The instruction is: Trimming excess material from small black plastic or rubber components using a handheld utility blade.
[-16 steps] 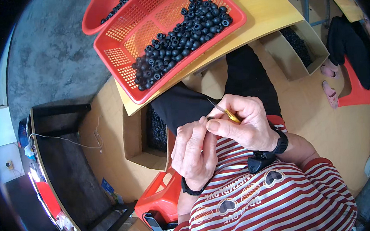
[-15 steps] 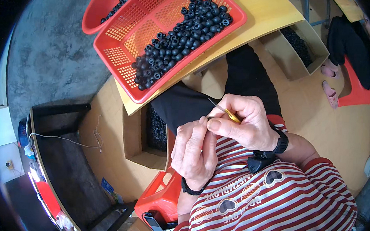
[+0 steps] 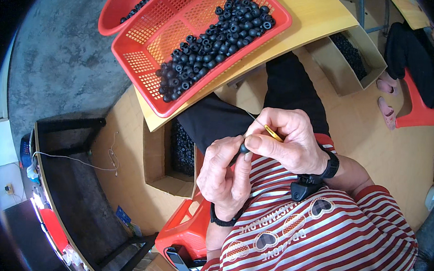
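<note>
Both of my hands meet over my lap, fingertips together. Between the thumb and fingers of my left hand (image 3: 225, 174) is a small, round black part (image 3: 243, 149), rubber-like and mostly covered by the fingers. My right hand (image 3: 287, 145) grips a small yellow-handled tool (image 3: 273, 133), its thin metal shaft pointing up and left away from the part. The right thumb and fingertips also touch the top of the black part. Beyond the hands, a red mesh basket (image 3: 145, 47) holds a heap of similar hollow black parts (image 3: 207, 52).
The basket rests on a yellow table (image 3: 318, 14) beside a red bowl (image 3: 112, 15). Cardboard boxes of black parts (image 3: 150, 166) stand below on both sides. A red stool (image 3: 185, 234) with phones is at my left; another person sits on a red stool (image 3: 420, 107) at far right.
My left hand has turned and its fingers have shifted, so the black part now shows more between the fingertips. The yellow-handled tool has moved only slightly.
</note>
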A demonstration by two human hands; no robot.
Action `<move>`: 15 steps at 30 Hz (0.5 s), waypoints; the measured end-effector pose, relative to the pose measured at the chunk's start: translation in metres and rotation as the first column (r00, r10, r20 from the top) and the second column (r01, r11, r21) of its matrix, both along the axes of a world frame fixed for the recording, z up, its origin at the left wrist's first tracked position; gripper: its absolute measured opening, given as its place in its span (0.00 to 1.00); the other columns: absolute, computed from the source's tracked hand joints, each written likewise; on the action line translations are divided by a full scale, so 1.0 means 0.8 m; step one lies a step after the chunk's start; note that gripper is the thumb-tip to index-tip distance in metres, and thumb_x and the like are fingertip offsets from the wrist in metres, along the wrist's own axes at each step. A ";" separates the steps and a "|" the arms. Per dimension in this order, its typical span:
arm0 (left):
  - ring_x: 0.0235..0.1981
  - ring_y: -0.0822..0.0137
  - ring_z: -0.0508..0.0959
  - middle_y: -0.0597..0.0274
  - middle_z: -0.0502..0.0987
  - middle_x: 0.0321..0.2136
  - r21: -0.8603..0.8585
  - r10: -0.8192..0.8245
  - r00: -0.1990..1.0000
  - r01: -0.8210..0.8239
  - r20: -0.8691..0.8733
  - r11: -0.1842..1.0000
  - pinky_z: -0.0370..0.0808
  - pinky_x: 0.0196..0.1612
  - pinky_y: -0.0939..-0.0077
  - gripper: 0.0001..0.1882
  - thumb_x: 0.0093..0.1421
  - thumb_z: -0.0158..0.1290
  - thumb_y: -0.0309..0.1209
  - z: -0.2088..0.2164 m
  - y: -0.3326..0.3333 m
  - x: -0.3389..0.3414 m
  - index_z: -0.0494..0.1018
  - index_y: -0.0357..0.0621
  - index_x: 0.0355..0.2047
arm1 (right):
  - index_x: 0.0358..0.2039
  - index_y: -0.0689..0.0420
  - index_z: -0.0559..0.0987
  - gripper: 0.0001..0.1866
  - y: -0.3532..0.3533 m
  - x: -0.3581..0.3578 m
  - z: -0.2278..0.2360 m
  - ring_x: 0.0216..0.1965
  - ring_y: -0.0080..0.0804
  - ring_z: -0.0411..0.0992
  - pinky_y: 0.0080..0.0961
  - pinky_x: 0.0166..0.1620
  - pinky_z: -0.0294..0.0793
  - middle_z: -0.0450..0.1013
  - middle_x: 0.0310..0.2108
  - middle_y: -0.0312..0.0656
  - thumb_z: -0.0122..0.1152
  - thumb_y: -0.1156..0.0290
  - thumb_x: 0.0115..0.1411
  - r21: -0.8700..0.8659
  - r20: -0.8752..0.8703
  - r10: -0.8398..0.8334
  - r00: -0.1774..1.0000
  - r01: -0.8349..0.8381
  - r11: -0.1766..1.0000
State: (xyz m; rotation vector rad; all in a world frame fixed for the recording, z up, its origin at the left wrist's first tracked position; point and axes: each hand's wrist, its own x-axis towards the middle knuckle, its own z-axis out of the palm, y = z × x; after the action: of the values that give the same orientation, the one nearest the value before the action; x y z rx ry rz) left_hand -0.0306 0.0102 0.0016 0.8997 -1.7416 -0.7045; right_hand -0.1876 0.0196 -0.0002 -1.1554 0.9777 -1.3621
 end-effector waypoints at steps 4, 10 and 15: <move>0.32 0.59 0.79 0.50 0.79 0.32 0.064 0.006 0.995 0.001 -0.096 0.998 0.76 0.38 0.71 0.11 0.54 0.58 0.17 -0.006 0.000 0.003 0.74 0.32 0.39 | 0.35 0.61 0.74 0.08 -0.001 0.008 0.004 0.24 0.10 0.61 0.13 0.27 0.61 0.69 0.23 0.29 0.59 0.70 0.62 0.025 0.203 -0.004 0.979 -0.001 1.000; 0.32 0.61 0.79 0.50 0.79 0.31 0.053 0.016 0.973 -0.003 -0.230 0.999 0.75 0.39 0.73 0.10 0.55 0.56 0.16 -0.009 -0.005 0.003 0.73 0.32 0.38 | 0.40 0.61 0.73 0.09 0.008 -0.007 0.006 0.25 0.11 0.64 0.13 0.28 0.61 0.70 0.24 0.30 0.58 0.70 0.62 0.049 0.149 0.004 0.989 -0.011 0.999; 0.37 0.61 0.79 0.51 0.74 0.36 0.049 0.045 0.991 -0.039 -0.128 0.998 0.76 0.44 0.70 0.11 0.61 0.52 0.21 -0.011 -0.008 0.017 0.70 0.32 0.43 | 0.32 0.62 0.77 0.06 0.013 -0.010 0.017 0.22 0.21 0.71 0.17 0.26 0.66 0.74 0.24 0.40 0.64 0.75 0.56 -0.227 -0.234 -0.080 0.969 0.026 0.974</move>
State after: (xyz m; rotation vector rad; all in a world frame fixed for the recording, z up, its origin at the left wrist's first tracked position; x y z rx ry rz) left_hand -0.0168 0.0038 -0.0073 0.9002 -1.5938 -0.7619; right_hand -0.1956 0.0298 0.0132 -1.5015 1.0533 -1.4232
